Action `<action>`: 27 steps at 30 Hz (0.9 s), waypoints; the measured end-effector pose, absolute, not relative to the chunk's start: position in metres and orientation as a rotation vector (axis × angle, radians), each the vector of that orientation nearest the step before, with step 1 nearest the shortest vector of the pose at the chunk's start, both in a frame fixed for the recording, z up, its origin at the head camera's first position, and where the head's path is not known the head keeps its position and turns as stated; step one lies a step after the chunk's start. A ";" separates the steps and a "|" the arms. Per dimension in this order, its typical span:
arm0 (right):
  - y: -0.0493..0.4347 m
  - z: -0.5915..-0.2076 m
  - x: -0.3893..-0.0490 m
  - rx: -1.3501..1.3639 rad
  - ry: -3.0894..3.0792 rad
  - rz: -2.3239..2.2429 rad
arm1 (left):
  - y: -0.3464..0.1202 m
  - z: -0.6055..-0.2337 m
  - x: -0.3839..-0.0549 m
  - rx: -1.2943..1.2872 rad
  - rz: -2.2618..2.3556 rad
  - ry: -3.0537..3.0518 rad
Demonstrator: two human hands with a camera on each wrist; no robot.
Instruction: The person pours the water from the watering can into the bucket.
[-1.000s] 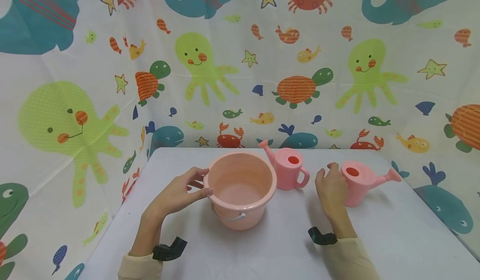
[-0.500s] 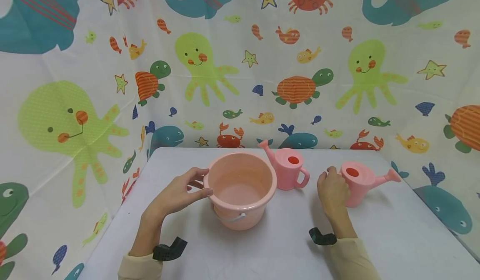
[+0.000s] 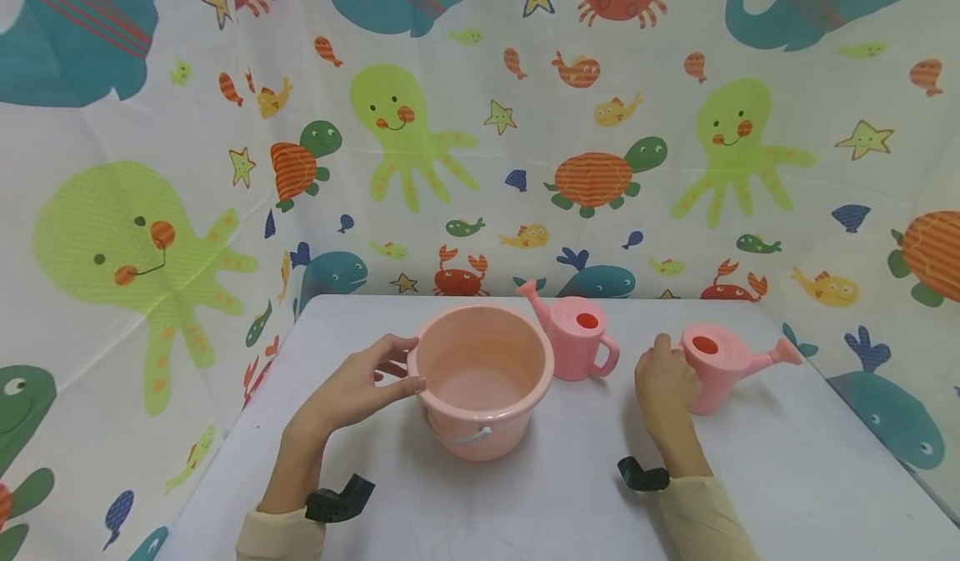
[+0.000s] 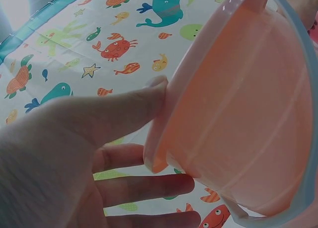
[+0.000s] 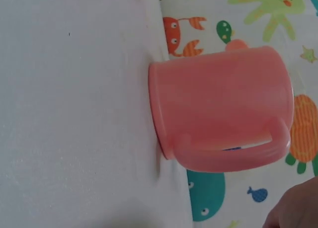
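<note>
My left hand (image 3: 360, 386) holds the rim of a peach-pink bucket (image 3: 480, 419) that stands on the table. In the left wrist view, the thumb (image 4: 134, 109) lies along the rim and the other fingers are beneath it. To the right, my right hand (image 3: 666, 382) has its fingers curled at the handle side of a pink watering can (image 3: 716, 369), whose spout points right; the hand covers most of that handle. Another pink watering can (image 3: 573, 348) stands behind the bucket, spout to the left. The right wrist view shows this can (image 5: 218, 99) with its handle.
A pale handle (image 3: 474, 437) hangs at the front of the bucket. The white table (image 3: 570, 486) ends against a curtain (image 3: 480, 169) printed with sea animals, which also runs along the left and right sides.
My right hand has shifted slightly right toward the right watering can, and its thumb and fingers have closed in at the handle. The left hand, bucket and both cans stay put.
</note>
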State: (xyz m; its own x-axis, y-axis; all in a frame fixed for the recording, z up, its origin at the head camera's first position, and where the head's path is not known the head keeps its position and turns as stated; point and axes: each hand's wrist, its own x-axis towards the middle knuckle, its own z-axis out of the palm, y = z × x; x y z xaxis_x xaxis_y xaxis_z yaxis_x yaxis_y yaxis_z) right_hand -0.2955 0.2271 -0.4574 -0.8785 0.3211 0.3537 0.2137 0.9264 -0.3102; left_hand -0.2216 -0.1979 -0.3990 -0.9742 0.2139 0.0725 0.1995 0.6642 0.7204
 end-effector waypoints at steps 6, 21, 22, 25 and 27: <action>0.230 -0.457 -0.294 -0.368 -2.655 0.360 | -0.196 -0.399 -0.222 0.358 1.230 2.854; 0.235 -0.459 -0.293 -0.219 -2.649 0.434 | -0.198 -0.400 -0.221 0.369 1.220 2.860; 0.235 -0.460 -0.293 -0.213 -2.640 0.444 | -0.198 -0.400 -0.221 0.370 1.220 2.858; 0.236 -0.463 -0.293 -0.183 -2.608 0.455 | -0.199 -0.400 -0.221 0.370 1.221 2.856; 0.237 -0.465 -0.293 -0.153 -2.591 0.446 | -0.199 -0.400 -0.221 0.371 1.222 2.853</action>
State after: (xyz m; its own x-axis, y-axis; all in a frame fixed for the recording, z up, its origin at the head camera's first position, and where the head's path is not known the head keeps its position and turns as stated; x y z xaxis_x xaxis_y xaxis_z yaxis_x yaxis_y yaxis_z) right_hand -0.2926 0.2370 -0.4648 -0.8672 0.1892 0.4605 0.0245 0.9400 -0.3402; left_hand -0.2208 -0.1987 -0.3999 -0.9718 0.2225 0.0785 0.2104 0.6664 0.7153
